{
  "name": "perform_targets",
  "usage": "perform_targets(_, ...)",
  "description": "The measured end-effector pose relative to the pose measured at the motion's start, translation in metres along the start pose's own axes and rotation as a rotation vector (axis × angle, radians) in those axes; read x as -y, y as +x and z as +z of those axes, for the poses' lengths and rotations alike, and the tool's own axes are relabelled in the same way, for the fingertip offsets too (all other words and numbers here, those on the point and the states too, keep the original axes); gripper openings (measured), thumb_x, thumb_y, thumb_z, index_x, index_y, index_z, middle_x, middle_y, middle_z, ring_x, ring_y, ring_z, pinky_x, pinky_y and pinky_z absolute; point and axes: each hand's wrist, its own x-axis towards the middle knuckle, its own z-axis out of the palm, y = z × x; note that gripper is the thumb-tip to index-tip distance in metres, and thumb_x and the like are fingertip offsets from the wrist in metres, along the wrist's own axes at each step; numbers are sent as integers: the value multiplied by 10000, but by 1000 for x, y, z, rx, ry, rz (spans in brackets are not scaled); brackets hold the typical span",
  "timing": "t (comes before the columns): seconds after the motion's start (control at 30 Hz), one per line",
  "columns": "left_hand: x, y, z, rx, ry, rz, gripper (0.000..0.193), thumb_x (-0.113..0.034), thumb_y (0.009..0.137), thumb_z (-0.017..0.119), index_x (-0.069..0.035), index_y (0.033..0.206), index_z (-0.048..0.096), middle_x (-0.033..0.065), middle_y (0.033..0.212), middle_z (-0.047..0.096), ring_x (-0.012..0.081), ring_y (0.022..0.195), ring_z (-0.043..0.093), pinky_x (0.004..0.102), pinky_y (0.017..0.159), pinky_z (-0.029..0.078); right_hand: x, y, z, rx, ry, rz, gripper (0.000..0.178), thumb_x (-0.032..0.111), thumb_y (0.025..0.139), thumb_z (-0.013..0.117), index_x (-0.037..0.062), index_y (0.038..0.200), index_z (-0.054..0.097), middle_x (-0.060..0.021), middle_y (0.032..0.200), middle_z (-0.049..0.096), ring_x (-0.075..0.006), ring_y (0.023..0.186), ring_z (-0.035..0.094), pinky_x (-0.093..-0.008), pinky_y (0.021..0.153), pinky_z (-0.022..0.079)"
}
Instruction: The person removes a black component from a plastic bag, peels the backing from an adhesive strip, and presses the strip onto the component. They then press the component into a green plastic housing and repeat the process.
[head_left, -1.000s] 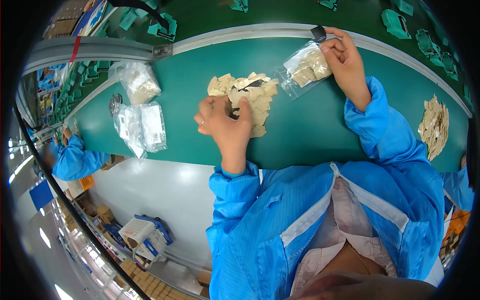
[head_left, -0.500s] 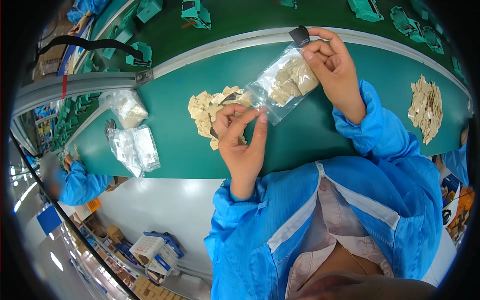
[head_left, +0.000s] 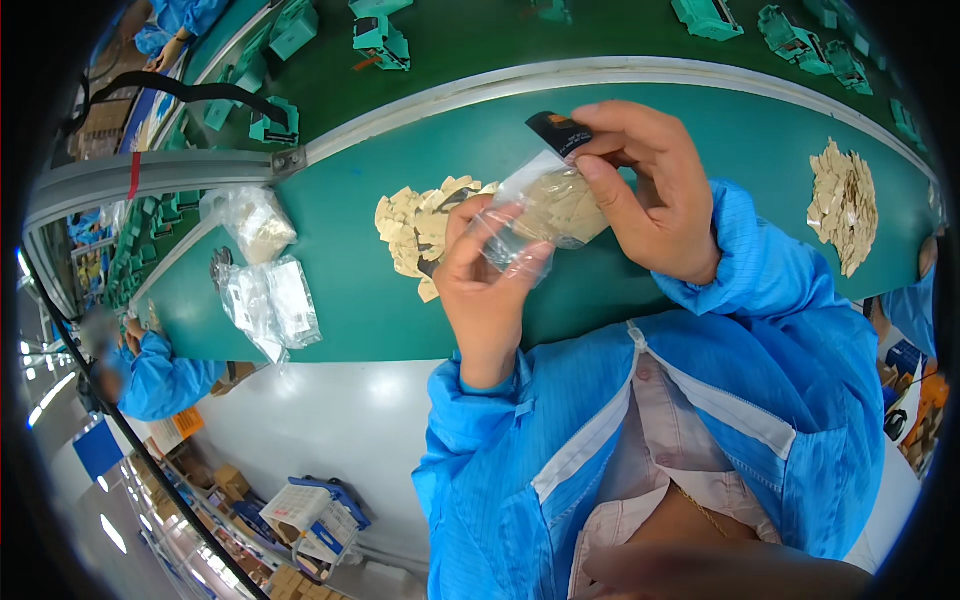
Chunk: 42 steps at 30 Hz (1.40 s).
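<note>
A clear plastic bag [head_left: 568, 207] with beige flat pieces in it hangs tilted between my hands, over the green table. My left hand [head_left: 485, 300] grips its lower left end, and the clear film lies across those fingertips. Whether the fingers are inside or behind the film I cannot tell. My right hand [head_left: 650, 190] pinches a small flat black piece [head_left: 558, 132] with an orange mark, between thumb and fingers at the bag's upper end. Just behind my left hand spreads a pile of beige pieces [head_left: 405, 230] with some dark ones among them.
At the left lie filled clear bags [head_left: 270, 300]. Another beige pile [head_left: 842, 205] sits at the far right. Beyond the table's pale rail [head_left: 480, 88], green plastic parts [head_left: 380, 42] stand on a green surface. A metal frame [head_left: 160, 172] crosses at left; a person in blue [head_left: 165, 375] sits there.
The black piece has come down and left with my right hand and has turned. The bag has tilted flatter and crumpled, its film now over my left fingertips.
</note>
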Motion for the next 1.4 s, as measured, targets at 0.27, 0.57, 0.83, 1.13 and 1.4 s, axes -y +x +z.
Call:
perform_targets(0.27,-4,-5,7,-170,-226,-180,428,39,758,776,-18,1169,667,72,1148,543,196,1089,543,306,939,454,5,-6,15,-82,166,97,365,-37,936,565,-16,1293,489,-108,1034,636,-150,917,637,-265,803,521)
perform_targets(0.57,-1,-5,12,-70,-64,41,360,-19,736,825,-14,1074,701,70,1157,490,179,1042,528,286,901,460,-2,-13,19,-223,155,75,366,-55,922,591,-30,1268,474,-119,1079,619,-149,936,631,-265,797,522)
perform_targets(0.83,2,-4,15,-24,-230,-101,335,71,772,767,31,1083,649,80,1142,534,156,1006,574,265,845,499,-5,-11,18,-258,101,94,386,-71,908,595,-28,1272,475,-121,1055,627,-131,892,630,-251,726,516)
perform_targets(1.13,16,7,19,-24,-56,-28,333,61,775,766,43,1094,669,48,1063,591,127,939,598,255,797,507,-2,-6,21,-265,372,411,395,-1,929,594,-7,1296,449,-93,982,663,-122,908,627,-258,806,495)
perform_targets(1.4,16,13,27,-28,175,32,318,-21,813,766,35,1116,685,61,1028,599,128,900,580,246,760,486,-17,0,13,-302,781,665,414,45,934,609,-1,1308,437,-120,1019,681,-142,914,642,-265,773,515)
